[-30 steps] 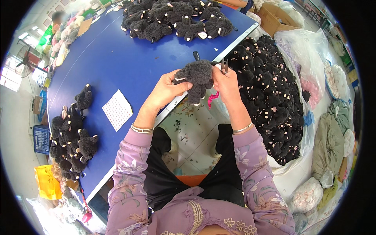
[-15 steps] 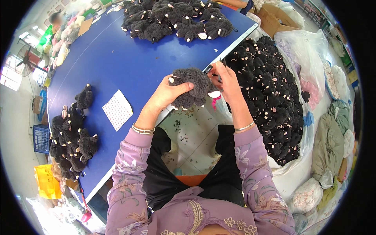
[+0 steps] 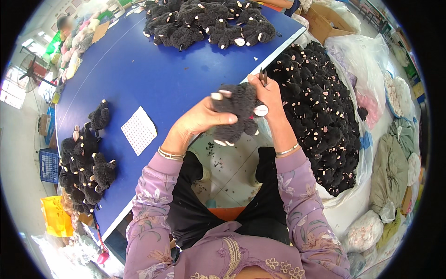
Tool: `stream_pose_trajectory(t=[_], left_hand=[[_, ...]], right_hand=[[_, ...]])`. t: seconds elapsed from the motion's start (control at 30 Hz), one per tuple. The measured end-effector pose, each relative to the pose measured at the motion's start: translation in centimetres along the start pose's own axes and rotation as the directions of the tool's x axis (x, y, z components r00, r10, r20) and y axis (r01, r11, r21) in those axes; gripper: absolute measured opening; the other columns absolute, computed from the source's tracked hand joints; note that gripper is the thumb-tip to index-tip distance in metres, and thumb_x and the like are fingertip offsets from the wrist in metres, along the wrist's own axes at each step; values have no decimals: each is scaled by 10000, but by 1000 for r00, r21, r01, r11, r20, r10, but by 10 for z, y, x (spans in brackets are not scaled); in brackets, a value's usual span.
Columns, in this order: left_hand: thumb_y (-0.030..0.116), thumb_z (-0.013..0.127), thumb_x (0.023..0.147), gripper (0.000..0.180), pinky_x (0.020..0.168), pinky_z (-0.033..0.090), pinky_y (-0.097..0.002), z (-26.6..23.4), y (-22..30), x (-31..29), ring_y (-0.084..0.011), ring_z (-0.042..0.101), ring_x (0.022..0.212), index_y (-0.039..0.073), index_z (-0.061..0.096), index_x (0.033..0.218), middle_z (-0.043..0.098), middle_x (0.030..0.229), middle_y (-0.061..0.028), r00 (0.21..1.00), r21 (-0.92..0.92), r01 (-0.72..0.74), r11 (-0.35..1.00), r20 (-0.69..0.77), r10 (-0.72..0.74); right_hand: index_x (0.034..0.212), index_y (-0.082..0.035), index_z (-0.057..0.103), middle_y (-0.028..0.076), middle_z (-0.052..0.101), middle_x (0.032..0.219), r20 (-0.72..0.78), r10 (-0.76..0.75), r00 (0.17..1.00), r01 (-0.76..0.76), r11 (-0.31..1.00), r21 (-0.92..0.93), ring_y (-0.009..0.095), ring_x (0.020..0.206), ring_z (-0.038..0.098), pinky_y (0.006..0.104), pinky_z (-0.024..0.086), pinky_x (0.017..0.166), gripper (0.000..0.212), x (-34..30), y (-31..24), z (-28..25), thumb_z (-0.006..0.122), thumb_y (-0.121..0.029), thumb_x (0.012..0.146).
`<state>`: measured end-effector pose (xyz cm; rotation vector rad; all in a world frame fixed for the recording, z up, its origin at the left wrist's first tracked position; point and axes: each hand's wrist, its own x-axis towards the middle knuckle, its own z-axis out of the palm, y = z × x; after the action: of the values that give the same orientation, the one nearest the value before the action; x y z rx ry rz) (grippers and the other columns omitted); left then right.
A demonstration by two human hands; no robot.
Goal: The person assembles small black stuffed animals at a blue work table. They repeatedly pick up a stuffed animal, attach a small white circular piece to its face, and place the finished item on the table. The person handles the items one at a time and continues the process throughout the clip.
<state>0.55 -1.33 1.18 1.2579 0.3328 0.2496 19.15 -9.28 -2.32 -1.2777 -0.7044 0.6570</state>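
A black fluffy plush toy (image 3: 236, 122) with white-and-pink ear and paw parts hangs over the table's near edge, above my lap. My left hand (image 3: 200, 117) grips it from the left, thumb lying across the fleece. On its other side my right hand (image 3: 271, 98) is closed around small dark thread snips (image 3: 264, 77), whose two pointed ends stick up past the thumb. The right fingers sit against the toy, partly hidden behind it. A bit of pink shows at the toy's neck, beside the white ear.
Piles of similar black plush toys lie on the blue table (image 3: 134, 79): one at the far edge (image 3: 204, 23), another at left (image 3: 86, 162). A sticker sheet (image 3: 139, 130) lies between. At right, a large white bag (image 3: 341, 204) holds many more. A cardboard box (image 3: 325, 23) stands behind it.
The plush toy has been turned in my left hand, bringing its paws and ear into view. My right hand has shifted its hold so the snips point upward, away from the toy.
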Motion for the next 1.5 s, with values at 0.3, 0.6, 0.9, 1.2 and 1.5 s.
stream_pose_trajectory(t=[0.3,0.6,0.9,1.2,1.5], left_hand=[[203,692,849,498,885,499,-314,-2,7,2,-179,591,1022,11,494,1263,600,1148,-88,999,-63,31,998,11,-30],[269,495,939,384,917,501,-376,-8,5,16,-238,627,1019,9,524,1221,635,1128,-105,950,-333,-57,941,-309,-52],[96,524,886,347,908,492,-332,-14,-8,19,-189,611,1032,1,545,1218,628,1153,-83,969,-160,-160,974,-216,123],[296,545,953,400,839,480,-290,-15,-4,24,-131,586,977,29,504,1249,595,1175,-58,964,-158,-207,966,-203,173],[238,595,906,264,757,456,-257,-42,-11,66,-129,554,906,54,599,1096,629,1050,-46,752,504,-226,834,-454,478]], right_hand=[[741,-58,571,-73,436,631,-22,97,995,-96,993,75,27,532,342,218,280,477,245,-9,-12,5,642,-231,899],[911,-28,575,-60,464,657,234,190,953,-260,913,316,16,535,359,190,268,446,244,-13,-16,0,612,-269,925],[894,-5,620,-21,591,812,237,83,968,-126,976,176,37,661,520,211,406,545,134,-13,-11,6,584,-132,913],[822,-34,594,-24,474,580,122,131,984,-152,970,187,48,456,392,219,259,404,191,-5,-11,-18,575,-202,911],[856,-25,591,67,612,766,-77,86,993,-39,880,474,59,421,307,216,272,408,416,13,-12,-37,392,-366,986]])
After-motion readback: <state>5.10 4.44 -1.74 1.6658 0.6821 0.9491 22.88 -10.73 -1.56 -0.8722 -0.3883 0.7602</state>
